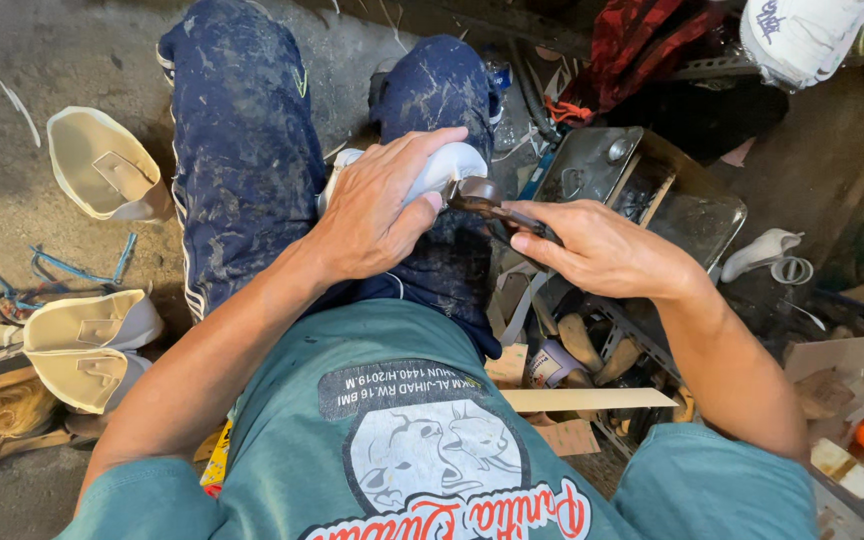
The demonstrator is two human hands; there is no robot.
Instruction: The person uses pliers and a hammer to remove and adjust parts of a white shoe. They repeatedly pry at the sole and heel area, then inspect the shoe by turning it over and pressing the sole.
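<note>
Now, down on the floor, the open metal tray (704, 215) at right holds dark clutter too dim to tell, and the wire rack (624, 350) below it carries a small round tin (555, 362) and brown lumps. Left hand (380, 205) is clamped over the pale grey-white shoe (450, 165) resting on the right knee, toe pointing away and rightward. Right hand (602, 250) grips the dark brown metal tool (487, 200), long axis slanting up-left, tip touching the shoe.
</note>
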